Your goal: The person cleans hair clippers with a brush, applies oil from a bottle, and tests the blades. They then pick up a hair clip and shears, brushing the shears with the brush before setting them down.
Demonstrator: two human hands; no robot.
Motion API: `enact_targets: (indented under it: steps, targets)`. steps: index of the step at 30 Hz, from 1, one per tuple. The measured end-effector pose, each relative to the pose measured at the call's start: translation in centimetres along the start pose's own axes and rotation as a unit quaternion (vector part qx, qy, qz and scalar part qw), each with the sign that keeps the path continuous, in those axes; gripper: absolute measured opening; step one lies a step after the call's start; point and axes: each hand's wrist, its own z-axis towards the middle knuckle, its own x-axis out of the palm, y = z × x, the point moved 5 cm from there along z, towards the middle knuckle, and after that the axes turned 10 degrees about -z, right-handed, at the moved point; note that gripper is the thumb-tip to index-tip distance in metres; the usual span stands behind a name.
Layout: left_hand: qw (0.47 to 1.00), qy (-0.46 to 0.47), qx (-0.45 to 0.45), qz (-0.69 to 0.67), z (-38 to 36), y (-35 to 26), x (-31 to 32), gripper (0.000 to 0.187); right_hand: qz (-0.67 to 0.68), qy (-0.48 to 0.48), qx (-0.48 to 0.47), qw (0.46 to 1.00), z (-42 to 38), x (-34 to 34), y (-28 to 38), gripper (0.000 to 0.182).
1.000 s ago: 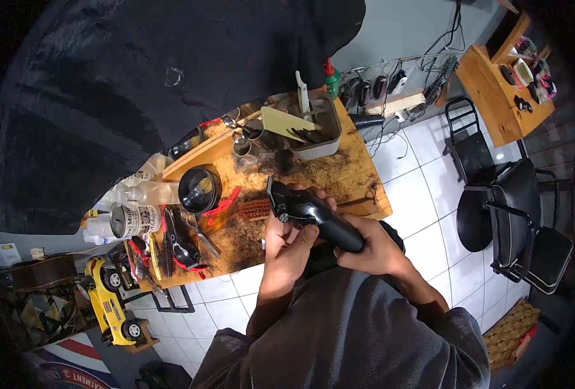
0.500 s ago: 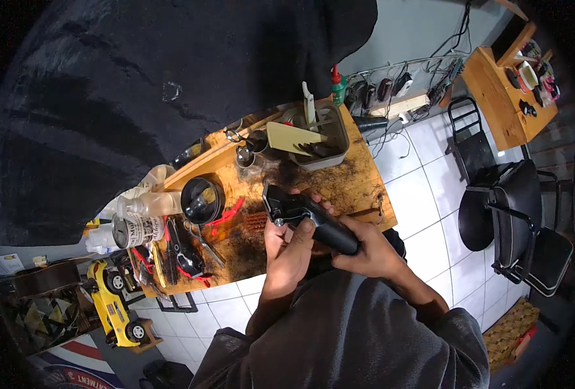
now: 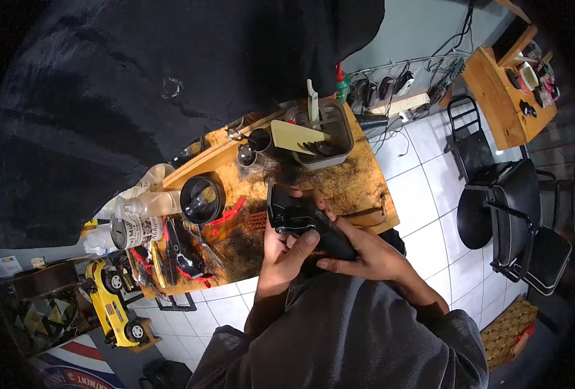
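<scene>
Both my hands hold a black hair clipper [image 3: 323,228] above the near edge of a wooden table [image 3: 358,185] strewn with hair clippings. My left hand [image 3: 286,255] is wrapped round the blade end, its thumb along the side and fingers partly hidden beneath. Around the handle end, my right hand [image 3: 375,251] is closed. The blade end points to the upper left. Just left of the clipper lie a reddish-brown brush [image 3: 256,221] and a red-handled tool [image 3: 230,214]. Scissors [image 3: 204,245] rest farther left.
A grey bin [image 3: 347,139] holds a pale yellow flat piece [image 3: 295,137] and dark tools. A black bowl [image 3: 217,188], a labelled jar [image 3: 132,232] and a clear bottle [image 3: 161,203] stand at left. Black cloth [image 3: 171,58] hangs at upper left. Black chairs [image 3: 517,194] stand at right.
The clipper has rolled in my hands, showing a different side, and its blade end has shifted slightly right. My right hand's fingers now reach farther along the handle.
</scene>
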Motion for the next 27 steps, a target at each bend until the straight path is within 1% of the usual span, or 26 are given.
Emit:
enact_targets:
  steps: [1, 3, 5, 7, 9, 14, 16, 17, 18, 19, 21, 25, 27]
  targets:
    - [1.0, 0.0, 0.002, 0.0, 0.1, 0.0, -0.1, 0.056, 0.003, -0.023, -0.03, 0.999, 0.0, 0.0, 0.1, 0.065]
    - [0.999, 0.033, 0.004, 0.027, 0.1, 0.1, -0.2, 0.056, -0.004, -0.031, -0.036, 0.999, 0.1, -0.1, 0.2, 0.067]
    - [0.999, 0.015, -0.002, 0.034, -0.4, 0.3, -0.3, 0.056, -0.01, -0.04, -0.041, 0.998, 0.0, -0.3, 0.5, 0.068]
    - [0.999, -0.003, -0.008, 0.042, -0.6, 0.5, -0.4, 0.056, 0.013, -0.008, 0.015, 1.0, -0.1, -0.4, 0.6, 0.07]
    - [1.0, -0.011, -0.012, 0.007, -0.6, 0.6, -0.4, 0.055, -0.004, -0.018, 0.01, 1.0, -0.2, -0.5, 1.0, 0.068]
    - [1.0, -0.014, 0.016, -0.004, -0.4, 0.9, -0.6, 0.05, -0.016, -0.05, -0.007, 0.999, -0.3, -0.1, 0.0, 0.062]
    - [0.999, -0.022, 0.027, -0.018, -0.4, 1.1, -0.7, 0.047, -0.019, -0.039, 0.041, 0.998, -0.4, -0.1, -0.4, 0.059]
    - [0.998, -0.053, 0.015, -0.041, -0.4, 1.2, -0.8, 0.045, -0.019, -0.04, 0.04, 0.998, -0.4, -0.1, -0.4, 0.059]
    - [0.994, -0.084, 0.003, -0.063, -0.4, 1.3, -1.0, 0.044, -0.013, -0.027, 0.06, 0.998, -0.4, 0.0, -0.7, 0.059]
    - [0.995, -0.083, 0.003, -0.063, -0.4, 1.3, -1.0, 0.044, -0.007, -0.014, 0.079, 0.997, -0.5, 0.2, -1.0, 0.059]
    - [0.996, -0.065, 0.005, -0.063, -0.4, 1.3, -0.9, 0.042, 0.004, -0.019, 0.066, 0.998, -0.5, 0.2, -1.0, 0.058]
    - [0.996, -0.074, -0.01, -0.054, -0.5, 1.3, -0.7, 0.043, 0.011, -0.041, 0.032, 0.999, -0.6, 0.0, -0.8, 0.058]
    - [0.995, -0.081, -0.017, -0.048, -0.5, 1.5, -0.8, 0.045, 0.026, -0.035, 0.047, 0.998, -0.7, -0.1, -0.9, 0.058]
